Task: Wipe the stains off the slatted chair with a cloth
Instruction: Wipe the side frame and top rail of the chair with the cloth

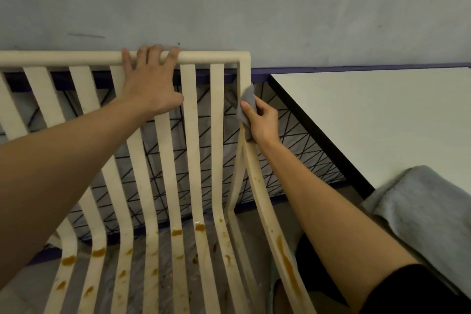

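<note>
A pale blue-grey wall (280,2) ends in a purple band (356,67). A black wire lattice (300,145) stands against it. At right, a white table (382,115), black-edged, carries a grey towel (428,211) over its near edge. The floor (28,293) is mottled grey; the light is dim.

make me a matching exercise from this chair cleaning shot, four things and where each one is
1 left hand
2 right hand
3 grey towel
4 orange stains

a on the white table
b mostly on the seat slats
c gripping the top rail
d pressing a small grey cloth to the side frame

Pairs: 1-c, 2-d, 3-a, 4-b
</note>
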A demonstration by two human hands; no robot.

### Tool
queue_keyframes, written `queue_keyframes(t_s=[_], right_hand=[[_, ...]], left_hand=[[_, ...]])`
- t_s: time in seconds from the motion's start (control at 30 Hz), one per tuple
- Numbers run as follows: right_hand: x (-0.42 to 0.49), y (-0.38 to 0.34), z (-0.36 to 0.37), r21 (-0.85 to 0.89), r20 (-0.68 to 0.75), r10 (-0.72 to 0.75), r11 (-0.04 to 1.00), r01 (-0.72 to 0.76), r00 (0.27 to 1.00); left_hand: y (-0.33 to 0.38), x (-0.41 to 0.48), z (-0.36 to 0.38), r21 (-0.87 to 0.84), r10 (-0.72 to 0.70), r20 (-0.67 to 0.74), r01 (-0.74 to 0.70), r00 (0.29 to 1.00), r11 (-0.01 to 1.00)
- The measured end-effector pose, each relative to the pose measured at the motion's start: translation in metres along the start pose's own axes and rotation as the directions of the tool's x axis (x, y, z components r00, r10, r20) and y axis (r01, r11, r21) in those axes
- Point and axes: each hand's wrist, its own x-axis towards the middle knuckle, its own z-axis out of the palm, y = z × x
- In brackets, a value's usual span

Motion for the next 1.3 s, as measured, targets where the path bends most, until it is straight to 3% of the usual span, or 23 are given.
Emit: queue_keyframes(t_s=[0.33,0.5,0.67,0.83,0.9,1.03,1.2,1.3], right_hand=[[-0.028,0.031,-0.013,-0.035,0.017,0.015,0.999,-0.014,1.0],[-0.051,0.036,-0.018,-0.091,-0.014,0.057,0.994,-0.058,0.998],[-0.078,0.043,-0.028,-0.188,-0.024,0.124,0.974,-0.126,0.992],[-0.093,0.04,-0.035,-0.223,-0.032,0.221,0.949,-0.222,0.975],[-0.095,0.037,-0.036,-0.267,-0.042,0.25,0.93,-0.252,0.967],[-0.086,0.03,-0.041,-0.391,-0.018,0.278,0.882,-0.262,0.96],[-0.057,0.019,-0.043,-0.544,0.036,0.407,0.774,-0.323,0.913],[-0.051,0.017,-0.04,-0.576,0.063,0.418,0.757,-0.309,0.906]], left_hand=[[0.003,-0.002,-0.002,0.031,-0.014,0.028,0.013,0.999,0.999],[0.003,-0.003,-0.012,0.017,-0.024,0.116,0.023,0.993,1.0],[0.015,-0.02,-0.024,-0.068,-0.05,0.253,0.069,0.966,0.995],[0.056,-0.098,-0.015,-0.295,0.0,0.294,0.09,0.956,0.951],[0.077,-0.139,-0.007,-0.458,-0.028,0.396,0.224,0.918,0.86],[0.121,-0.223,0.01,-0.616,0.018,0.669,0.541,0.743,0.572],[0.193,-0.296,0.005,-0.573,0.168,0.818,0.805,0.55,0.155],[0.222,-0.321,0.007,-0.484,0.276,0.825,0.868,0.494,-0.109]])
